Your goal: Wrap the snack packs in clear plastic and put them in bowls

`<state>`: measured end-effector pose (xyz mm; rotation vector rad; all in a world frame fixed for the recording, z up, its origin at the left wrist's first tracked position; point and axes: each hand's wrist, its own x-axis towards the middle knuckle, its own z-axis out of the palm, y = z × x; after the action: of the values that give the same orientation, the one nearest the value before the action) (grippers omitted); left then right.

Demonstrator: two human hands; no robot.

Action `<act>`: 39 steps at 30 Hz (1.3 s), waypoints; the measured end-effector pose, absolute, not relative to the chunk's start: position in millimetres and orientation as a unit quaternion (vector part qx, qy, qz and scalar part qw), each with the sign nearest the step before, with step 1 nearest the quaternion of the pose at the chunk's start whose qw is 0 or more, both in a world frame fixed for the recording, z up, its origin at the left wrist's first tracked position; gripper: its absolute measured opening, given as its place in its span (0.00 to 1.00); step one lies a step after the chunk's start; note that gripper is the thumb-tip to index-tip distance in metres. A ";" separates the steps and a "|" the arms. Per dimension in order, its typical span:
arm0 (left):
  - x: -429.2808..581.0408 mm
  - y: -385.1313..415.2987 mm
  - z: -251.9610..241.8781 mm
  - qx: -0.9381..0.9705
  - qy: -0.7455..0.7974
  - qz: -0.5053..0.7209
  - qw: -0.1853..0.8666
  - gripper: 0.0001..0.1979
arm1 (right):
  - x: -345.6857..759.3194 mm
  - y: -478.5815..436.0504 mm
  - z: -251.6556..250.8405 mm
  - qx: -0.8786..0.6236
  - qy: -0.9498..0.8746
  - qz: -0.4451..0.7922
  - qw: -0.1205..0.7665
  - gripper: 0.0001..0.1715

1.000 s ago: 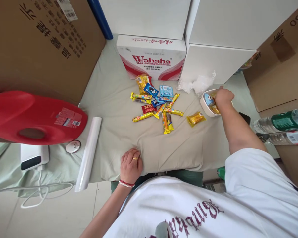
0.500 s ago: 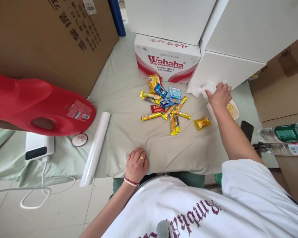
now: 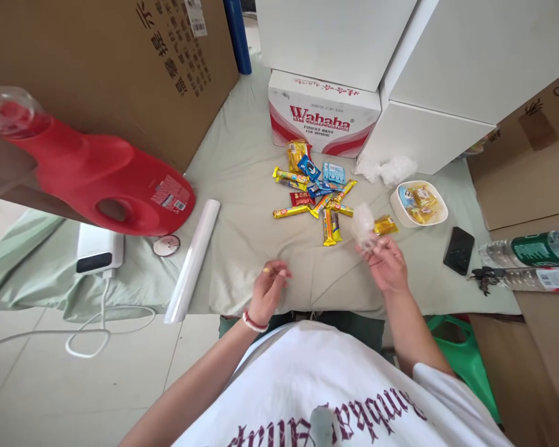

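Note:
Between the fingertips of my right hand (image 3: 387, 264) is a crumpled clear plastic bag (image 3: 363, 221), held above the cloth. My left hand (image 3: 269, 290) hovers near the front edge, fingers loosely curled and apart from the thumb, holding nothing. Beyond both hands lies a loose pile of small wrapped snacks: yellow sticks (image 3: 290, 212), blue packets (image 3: 334, 173) and a red packet (image 3: 302, 198). A single yellow packet (image 3: 386, 225) is just past my right fingers. To its right, a white plastic tub (image 3: 442, 214) contains yellow and blue packets.
More crumpled clear plastic (image 3: 397, 169) lies by the white cabinet (image 3: 428, 136). A Wahaha carton (image 3: 323, 118) stands behind the snacks. At left are a red detergent jug (image 3: 153, 205), a white roll (image 3: 193, 261) and a power bank (image 3: 97, 248). A phone (image 3: 459, 250) and bottles (image 3: 540, 249) lie right.
My right hand has come back from the crumpled plastic by the cabinet with one plastic bag in its fingers. My left hand has lifted off the cloth and turned inward.

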<state>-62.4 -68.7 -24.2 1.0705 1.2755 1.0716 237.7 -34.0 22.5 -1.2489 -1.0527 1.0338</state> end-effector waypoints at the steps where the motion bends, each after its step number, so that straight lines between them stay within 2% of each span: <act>1: -53.2 -63.7 -18.5 0.373 0.503 0.436 0.646 0.24 | 228.5 -50.9 14.8 -0.527 -0.444 0.457 0.563 0.11; 3: -34.5 -53.9 -7.7 0.256 0.424 0.389 0.777 0.33 | 211.8 -77.2 2.0 -0.537 -0.461 0.464 0.532 0.10; 5: -18.8 -46.6 1.0 0.219 0.377 0.351 0.828 0.35 | 198.4 -93.8 -3.7 -0.552 -0.518 0.446 0.477 0.09; 8: -5.6 -42.1 7.1 0.251 0.356 0.320 0.841 0.32 | 187.8 -105.3 2.5 -0.548 -0.644 0.376 0.379 0.05; 11: -5.5 -42.2 2.8 0.269 0.379 0.331 0.821 0.25 | 189.5 -108.7 15.4 -0.532 -0.706 0.326 0.335 0.07; 13: -10.6 -43.7 -3.5 0.232 0.421 0.382 0.789 0.22 | 195.5 -109.0 21.2 -0.533 -0.701 0.339 0.332 0.06; 16: -19.2 -48.7 -10.3 0.190 0.464 0.462 0.732 0.22 | 204.8 -105.8 23.5 -0.534 -0.651 0.432 0.325 0.04; 19: -21.4 -56.3 -8.9 0.213 0.465 0.496 0.702 0.21 | 203.8 -96.7 21.4 -0.544 -0.579 0.502 0.343 0.18; 22: -17.7 -61.8 -4.4 0.236 0.448 0.503 0.700 0.20 | 188.4 -85.6 17.7 -0.560 -0.580 0.491 0.330 0.22; 25: -18.3 -60.4 -4.8 0.229 0.437 0.516 0.700 0.19 | 170.2 -78.7 12.8 -0.569 -0.593 0.482 0.305 0.18; 30: -41.7 -48.0 -17.2 0.184 0.475 0.554 0.658 0.19 | 168.6 -81.9 6.8 -0.598 -0.589 0.387 0.383 0.15; 36: -55.4 -47.5 -17.2 0.233 0.501 0.528 0.645 0.24 | 178.5 -95.4 3.6 -0.603 -0.620 0.304 0.399 0.18; 39: -40.3 -46.8 -12.7 0.343 0.485 0.501 0.629 0.38 | 174.0 -100.2 1.7 -0.586 -0.644 0.303 0.387 0.18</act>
<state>-40.3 -46.8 -12.7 0.7866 1.1122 1.1474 174.0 -100.2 1.7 -1.4918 -1.6384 0.7713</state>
